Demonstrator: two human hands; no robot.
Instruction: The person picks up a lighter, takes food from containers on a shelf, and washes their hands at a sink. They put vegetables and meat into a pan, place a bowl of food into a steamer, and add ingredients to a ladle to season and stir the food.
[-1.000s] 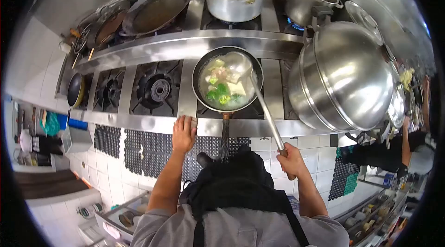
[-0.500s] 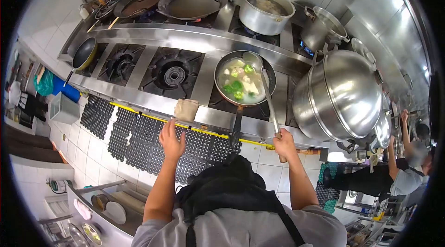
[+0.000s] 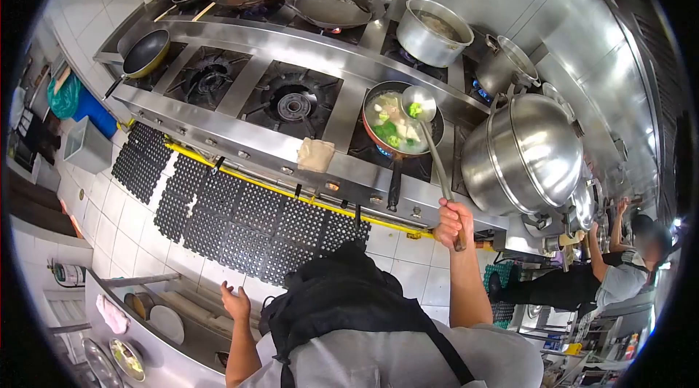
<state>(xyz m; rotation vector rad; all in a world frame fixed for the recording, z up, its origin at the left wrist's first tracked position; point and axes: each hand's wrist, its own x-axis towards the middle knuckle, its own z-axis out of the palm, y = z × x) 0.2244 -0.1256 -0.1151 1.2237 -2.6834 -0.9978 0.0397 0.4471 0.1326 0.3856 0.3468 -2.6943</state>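
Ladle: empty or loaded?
Loaded. A green piece of broccoli shows in the bowl of the ladle, held by the right hand at the frying pan.

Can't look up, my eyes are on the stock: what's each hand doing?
Left hand: open, holding nothing.
Right hand: closed on the ladle's handle.

At the right, the co-worker's face (image 3: 650,242) is blurred; at the lower left, the plated food (image 3: 127,359) cannot be identified.

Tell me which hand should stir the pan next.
Right, I'd judge: the right hand grips the ladle, its bowl over the pan, while the left hand is empty and away from the stove.
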